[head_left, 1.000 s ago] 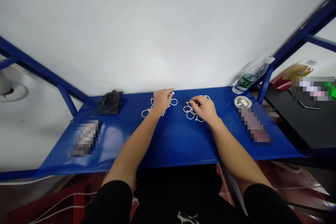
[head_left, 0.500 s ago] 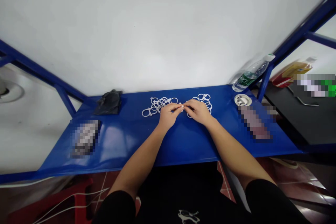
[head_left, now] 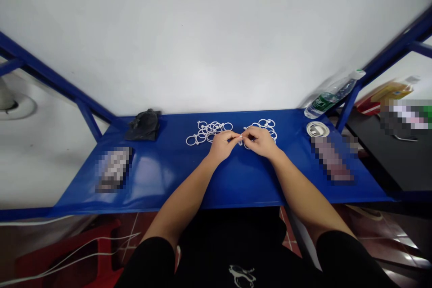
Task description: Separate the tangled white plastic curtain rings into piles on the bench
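Note:
Close together over the blue tabletop, my left hand and my right hand pinch a small white plastic ring between thumbs and fingertips. Most of that ring is hidden by the fingers. Beyond my left hand lies a loose pile of white plastic rings, several of them overlapping, each seeming to have a small knob. A second group of white rings lies behind and beside my right hand, which partly covers it.
A black plastic bag and a blurred-out object are on the table's left. To the right are a water bottle against the wall, a coiled white cable and another blurred item. Blue frame bars flank the tabletop.
The view has shifted slightly. Both hands stay together at the fingertips, and the white piece between them now hangs a little lower, showing more below the fingers.

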The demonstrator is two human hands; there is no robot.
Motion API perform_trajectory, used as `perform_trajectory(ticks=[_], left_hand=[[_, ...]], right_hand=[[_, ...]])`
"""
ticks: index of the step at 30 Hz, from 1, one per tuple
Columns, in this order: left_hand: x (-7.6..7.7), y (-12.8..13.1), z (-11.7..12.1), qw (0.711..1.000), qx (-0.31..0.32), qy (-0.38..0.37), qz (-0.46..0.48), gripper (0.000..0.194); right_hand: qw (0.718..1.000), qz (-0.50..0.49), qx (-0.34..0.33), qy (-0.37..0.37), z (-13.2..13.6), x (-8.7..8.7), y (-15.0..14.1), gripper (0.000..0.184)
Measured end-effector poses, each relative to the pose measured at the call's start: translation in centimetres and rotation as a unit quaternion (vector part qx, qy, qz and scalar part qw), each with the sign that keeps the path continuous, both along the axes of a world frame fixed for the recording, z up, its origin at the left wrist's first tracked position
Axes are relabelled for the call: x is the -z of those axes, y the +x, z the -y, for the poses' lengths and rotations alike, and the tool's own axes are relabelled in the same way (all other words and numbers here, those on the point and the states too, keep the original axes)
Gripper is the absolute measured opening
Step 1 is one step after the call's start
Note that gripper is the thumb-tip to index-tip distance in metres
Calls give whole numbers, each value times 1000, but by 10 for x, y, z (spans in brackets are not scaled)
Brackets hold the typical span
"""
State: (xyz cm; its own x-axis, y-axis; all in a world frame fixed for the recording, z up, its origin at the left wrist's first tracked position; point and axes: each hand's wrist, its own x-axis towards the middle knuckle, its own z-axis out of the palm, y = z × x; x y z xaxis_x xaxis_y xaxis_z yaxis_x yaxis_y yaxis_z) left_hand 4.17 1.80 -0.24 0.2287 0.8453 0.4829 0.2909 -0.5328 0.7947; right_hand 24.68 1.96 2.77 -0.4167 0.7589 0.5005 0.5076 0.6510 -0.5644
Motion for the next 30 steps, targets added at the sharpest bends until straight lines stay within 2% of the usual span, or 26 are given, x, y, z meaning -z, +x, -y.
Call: perform_trajectory(ticks=[4,6,10,14,17,20,23,25,28,30], left_hand=[[0,0,0,989,-31,75,-122,21],[0,-2,-2,972,-81,94,-197,23],[4,-10,-9,926,-196,51,-318,31],[14,-14,-16,902,-209,-5,-377,29],[17,-14,-19,906,-188,9,-380,16],[15,-14,-19,927,-166,45,-334,13],[9,-12,-16,951,-127,125,-251,10],[3,-10,-11,958,-104,173,-204,12],[-5,-4,-3,960,-93,201,-170,17],[-7,-1,0,960,-86,210,-165,19]], right_hand=[[995,68,75,2,-3,-10,15,10],[988,110,111,-6,-7,-15,27,11],[981,108,154,-35,-12,-22,43,24],[983,97,152,-40,-10,-20,37,27],[983,116,129,-56,-9,-14,26,21],[986,114,109,-55,-8,-8,18,17],[992,61,103,-35,-9,-3,15,24],[994,-4,98,-38,-10,-2,13,30],[984,-113,46,-131,-11,0,8,42],[960,-169,-16,-222,-11,1,5,46]])
